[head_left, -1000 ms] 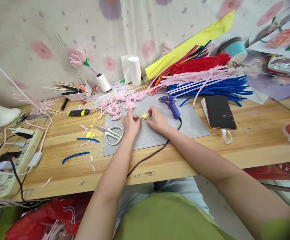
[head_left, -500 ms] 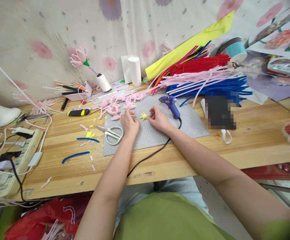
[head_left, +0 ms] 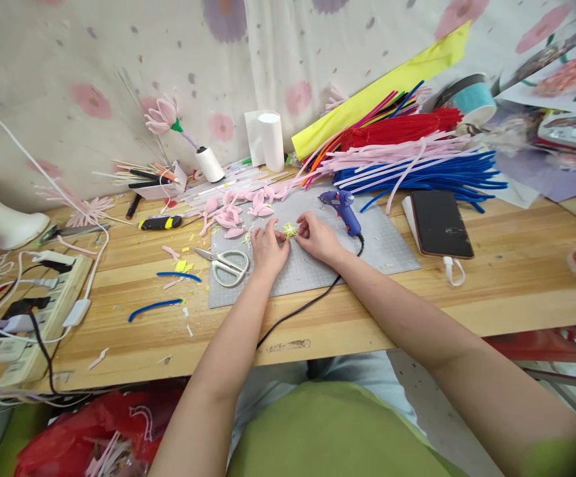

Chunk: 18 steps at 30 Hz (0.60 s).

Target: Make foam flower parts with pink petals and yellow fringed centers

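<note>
A small yellow-and-white tuft [head_left: 290, 230] lies between my hands over the grey cutting mat [head_left: 387, 248]. My right hand [head_left: 316, 235] pinches the tuft's right side with thumb and forefinger. At the tuft's left side is my left hand [head_left: 269, 248], fingers bent and apart, touching its edge. Another pale tuft [head_left: 249, 235] shows just left of that hand. Pink fuzzy petals [head_left: 228, 215] are piled on the mat's back left. Scissors [head_left: 229, 266] lie left of my left hand, and a purple glue gun [head_left: 342, 209] rests right of my right hand.
Bundles of blue [head_left: 427, 175], pink and red [head_left: 402, 129] stems lie at the back right, near a black phone [head_left: 441, 224]. A pink flower [head_left: 163, 116] stands at the back left. The power strip [head_left: 64, 298] is at far left; a black cord crosses the front.
My left hand has moved right, up to the tuft, uncovering the pale tuft beside it. The camera view has shifted slightly.
</note>
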{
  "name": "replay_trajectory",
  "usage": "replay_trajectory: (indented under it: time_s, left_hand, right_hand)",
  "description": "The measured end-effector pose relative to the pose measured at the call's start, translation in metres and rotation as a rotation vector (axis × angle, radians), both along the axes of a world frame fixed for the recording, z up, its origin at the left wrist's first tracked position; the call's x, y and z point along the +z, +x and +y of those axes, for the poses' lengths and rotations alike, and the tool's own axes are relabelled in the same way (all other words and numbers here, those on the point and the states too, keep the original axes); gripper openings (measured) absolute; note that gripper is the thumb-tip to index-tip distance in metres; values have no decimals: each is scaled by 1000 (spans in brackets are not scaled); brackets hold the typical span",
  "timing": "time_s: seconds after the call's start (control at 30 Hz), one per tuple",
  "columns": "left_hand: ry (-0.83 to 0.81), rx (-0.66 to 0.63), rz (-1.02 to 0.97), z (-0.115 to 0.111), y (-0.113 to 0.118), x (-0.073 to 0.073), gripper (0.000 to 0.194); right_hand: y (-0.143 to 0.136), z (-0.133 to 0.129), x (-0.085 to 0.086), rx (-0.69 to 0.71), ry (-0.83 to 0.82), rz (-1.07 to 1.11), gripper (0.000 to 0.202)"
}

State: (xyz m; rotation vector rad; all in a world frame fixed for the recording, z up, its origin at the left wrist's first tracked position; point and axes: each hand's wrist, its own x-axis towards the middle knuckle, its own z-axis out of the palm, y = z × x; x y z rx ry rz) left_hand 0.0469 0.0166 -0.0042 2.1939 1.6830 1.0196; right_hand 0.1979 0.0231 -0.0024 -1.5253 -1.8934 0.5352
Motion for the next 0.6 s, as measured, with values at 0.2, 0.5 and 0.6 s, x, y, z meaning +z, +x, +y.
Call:
replay_trajectory:
  time_s: [0.2,0.5,0.6]
  left_hand:
    - [-23,-60,-54,0,3,2,53]
    - [10,65,-144,2,-2,0,56]
    - [3,27,-104,4,-2,-2,59]
  right_hand:
    - [0,-3,4,-29,12,70,31]
    - [4,5,-4,8,62,22,31]
    - [4,6,-6,49,79,35,33]
